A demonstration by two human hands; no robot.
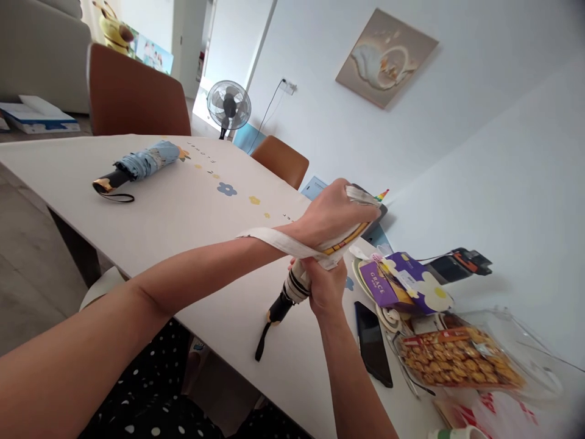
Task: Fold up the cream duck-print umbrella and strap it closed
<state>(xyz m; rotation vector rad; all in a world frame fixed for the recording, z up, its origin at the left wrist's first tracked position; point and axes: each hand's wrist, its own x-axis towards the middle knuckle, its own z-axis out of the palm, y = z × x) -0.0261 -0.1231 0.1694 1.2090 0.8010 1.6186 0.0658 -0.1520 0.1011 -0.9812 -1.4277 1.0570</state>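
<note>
My left hand (331,210) is closed round the upper part of a folded cream umbrella (297,281) with black stripes, held slanting above the white table (183,213). The umbrella's white strap (274,239) runs across my left wrist. Just below, my right hand (326,286) grips the umbrella's lower body. Its black handle (278,310) and wrist loop point down toward the table's near edge.
A second folded umbrella (139,164), light blue, lies at the table's far left. By my right arm lie a black phone (372,344), a purple box (397,281), a packet of snacks (457,360) in a clear container and a black device (457,262). Brown chairs (132,91) and a fan (228,107) stand behind.
</note>
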